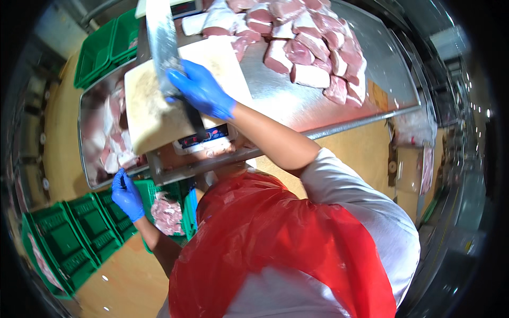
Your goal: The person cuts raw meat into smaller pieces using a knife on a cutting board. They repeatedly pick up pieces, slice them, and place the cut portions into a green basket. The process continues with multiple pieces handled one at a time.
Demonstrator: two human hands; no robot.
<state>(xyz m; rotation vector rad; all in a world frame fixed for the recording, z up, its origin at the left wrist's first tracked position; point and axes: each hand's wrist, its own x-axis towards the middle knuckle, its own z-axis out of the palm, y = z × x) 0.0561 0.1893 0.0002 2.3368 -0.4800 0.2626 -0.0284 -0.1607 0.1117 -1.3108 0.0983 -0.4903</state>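
Note:
My right hand, gloved blue, grips a large knife, its broad blade pointing away over the cream cutting board. Under the board's near edge is a scale with a panel. My left hand, also gloved blue, is at the near rim of a metal tray, fingers curled together; what they hold, if anything, I cannot make out. That tray contains pale meat pieces. Several cut pink meat chunks are piled on the steel table right of the board.
Green bins stand at the back left. Green crates sit low at the left, one beside my legs holding meat trimmings. A second scale is at the far edge. A trolley with a clear container stands at the right.

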